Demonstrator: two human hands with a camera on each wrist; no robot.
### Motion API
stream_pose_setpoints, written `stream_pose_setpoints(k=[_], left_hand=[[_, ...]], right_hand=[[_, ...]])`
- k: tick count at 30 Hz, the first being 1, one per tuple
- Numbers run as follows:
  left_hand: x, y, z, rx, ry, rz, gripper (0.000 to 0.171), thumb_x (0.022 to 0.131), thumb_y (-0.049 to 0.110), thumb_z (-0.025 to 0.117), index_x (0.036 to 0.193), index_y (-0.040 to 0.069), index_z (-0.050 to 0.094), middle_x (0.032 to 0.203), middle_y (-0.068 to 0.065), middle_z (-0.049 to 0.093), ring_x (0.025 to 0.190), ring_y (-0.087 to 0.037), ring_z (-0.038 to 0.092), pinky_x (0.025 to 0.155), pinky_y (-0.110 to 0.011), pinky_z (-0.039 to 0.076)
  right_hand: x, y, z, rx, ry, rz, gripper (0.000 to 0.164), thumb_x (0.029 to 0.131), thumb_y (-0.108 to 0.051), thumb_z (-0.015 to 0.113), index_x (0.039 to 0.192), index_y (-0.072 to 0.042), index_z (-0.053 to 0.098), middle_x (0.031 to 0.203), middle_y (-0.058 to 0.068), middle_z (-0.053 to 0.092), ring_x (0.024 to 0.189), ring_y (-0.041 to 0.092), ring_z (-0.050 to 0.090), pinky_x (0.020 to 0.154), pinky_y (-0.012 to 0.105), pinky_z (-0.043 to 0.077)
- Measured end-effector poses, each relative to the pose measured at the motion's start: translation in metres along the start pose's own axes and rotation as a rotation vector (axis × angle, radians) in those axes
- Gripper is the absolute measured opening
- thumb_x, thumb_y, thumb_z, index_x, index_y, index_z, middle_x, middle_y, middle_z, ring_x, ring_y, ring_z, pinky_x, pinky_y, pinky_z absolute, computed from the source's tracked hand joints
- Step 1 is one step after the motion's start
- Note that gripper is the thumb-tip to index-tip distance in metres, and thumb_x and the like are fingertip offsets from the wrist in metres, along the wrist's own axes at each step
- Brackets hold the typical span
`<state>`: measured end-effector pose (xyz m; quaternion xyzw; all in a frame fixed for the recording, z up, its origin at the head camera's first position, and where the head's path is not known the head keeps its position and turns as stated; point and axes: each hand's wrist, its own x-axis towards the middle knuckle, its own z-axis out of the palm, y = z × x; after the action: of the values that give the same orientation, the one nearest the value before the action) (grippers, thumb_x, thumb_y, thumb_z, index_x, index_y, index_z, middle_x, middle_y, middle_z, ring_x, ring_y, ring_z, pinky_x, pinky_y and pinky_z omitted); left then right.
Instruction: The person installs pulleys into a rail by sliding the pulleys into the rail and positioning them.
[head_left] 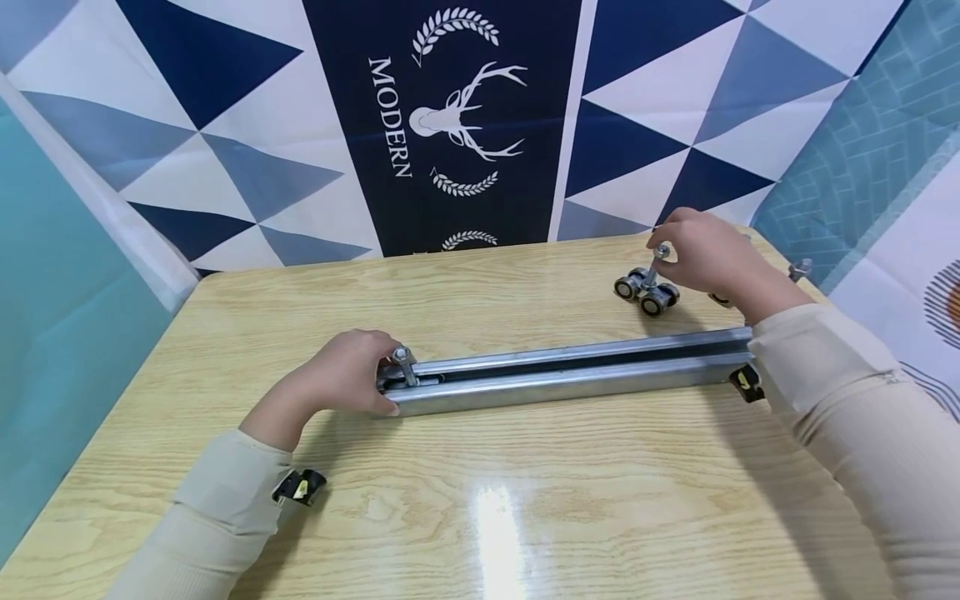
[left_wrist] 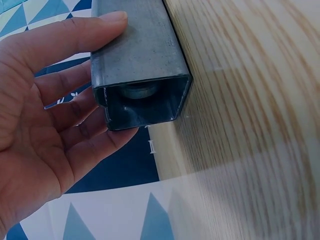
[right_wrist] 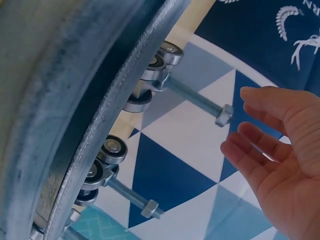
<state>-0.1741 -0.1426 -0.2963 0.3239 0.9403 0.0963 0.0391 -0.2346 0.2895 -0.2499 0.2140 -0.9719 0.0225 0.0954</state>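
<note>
A long steel C-channel track (head_left: 570, 385) lies across the table, its slot facing up. My left hand (head_left: 348, 371) grips its left end, thumb on the near side and fingers behind. Inside that end sits a roller trolley, its bolt (head_left: 405, 367) sticking up through the slot; one roller (left_wrist: 137, 91) shows in the left wrist view. Beyond the track's right part, a second roller trolley (head_left: 651, 292) stands on its wheels, bolt upward. My right hand (right_wrist: 280, 135) is around this trolley's bolt top (right_wrist: 224, 116), with a gap between fingertips and nut in the right wrist view.
Another trolley (right_wrist: 113, 148) stands farther right, partly hidden behind my right hand in the head view. One more bolt (head_left: 800, 268) shows near the table's right edge. Patterned cloth (head_left: 465, 125) hangs behind the wooden table (head_left: 420, 492).
</note>
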Motion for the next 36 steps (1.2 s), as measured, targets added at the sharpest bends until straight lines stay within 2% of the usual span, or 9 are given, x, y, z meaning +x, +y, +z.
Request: stream_pose_setpoints(k=[4,9,13,17,25,30,36], left_hand=[[-0.001,0.000,0.000,0.005,-0.005,-0.006,0.050,0.054,0.033,0.081,0.094,0.012,0.061,0.079,0.004,0.054,0.067,-0.013,0.046,0.061,-0.031,0.038],[-0.001,-0.001,0.000,0.000,-0.002,-0.005,0.050,0.054,0.033,0.081,0.094,0.011,0.061,0.079,0.004,0.054,0.067,-0.013,0.046,0.062,-0.031,0.038],[-0.002,-0.002,0.001,0.001,0.000,-0.004,0.050,0.055,0.033,0.081,0.095,0.011,0.061,0.080,0.004,0.055,0.068,-0.013,0.046,0.062,-0.031,0.039],[-0.002,-0.003,0.002,-0.007,0.009,-0.004,0.051,0.054,0.033,0.081,0.096,0.012,0.061,0.081,0.005,0.055,0.069,-0.013,0.047,0.063,-0.031,0.039],[-0.002,-0.003,0.003,-0.011,0.029,0.006,0.053,0.053,0.032,0.081,0.099,0.013,0.063,0.085,0.004,0.058,0.072,-0.012,0.050,0.066,-0.032,0.041],[-0.002,-0.003,0.004,-0.021,0.036,0.011,0.052,0.053,0.031,0.081,0.099,0.016,0.063,0.088,0.004,0.059,0.074,-0.013,0.051,0.068,-0.032,0.041],[-0.003,-0.004,0.005,-0.023,0.041,0.017,0.052,0.053,0.031,0.081,0.100,0.017,0.063,0.088,0.005,0.059,0.073,-0.012,0.050,0.067,-0.031,0.041]], right_hand=[[0.008,0.004,0.002,0.012,-0.072,0.056,0.026,0.078,-0.013,0.064,0.098,0.003,0.064,0.099,0.023,0.055,0.089,0.035,0.051,0.071,0.047,0.042],[0.017,0.005,0.005,0.049,-0.122,0.106,0.029,0.080,-0.014,0.063,0.101,0.005,0.062,0.095,0.022,0.060,0.080,0.030,0.057,0.070,0.045,0.044],[0.021,0.004,0.007,0.078,-0.121,0.133,0.021,0.079,-0.007,0.059,0.096,0.005,0.063,0.089,0.020,0.062,0.075,0.028,0.057,0.072,0.047,0.043],[0.022,0.002,0.006,0.111,-0.101,0.190,0.017,0.077,-0.002,0.054,0.088,0.004,0.065,0.084,0.018,0.062,0.072,0.028,0.055,0.068,0.045,0.044],[0.019,0.001,0.004,0.175,-0.098,0.294,0.012,0.074,-0.002,0.055,0.079,0.000,0.066,0.074,0.011,0.062,0.066,0.025,0.053,0.064,0.043,0.043],[0.015,0.003,0.003,0.183,-0.105,0.293,0.010,0.074,-0.005,0.057,0.075,-0.003,0.066,0.067,0.006,0.061,0.062,0.024,0.050,0.061,0.040,0.041],[0.004,0.008,0.003,0.211,-0.064,0.283,0.010,0.074,-0.007,0.058,0.073,-0.004,0.068,0.063,0.003,0.061,0.060,0.022,0.050,0.061,0.041,0.041]])
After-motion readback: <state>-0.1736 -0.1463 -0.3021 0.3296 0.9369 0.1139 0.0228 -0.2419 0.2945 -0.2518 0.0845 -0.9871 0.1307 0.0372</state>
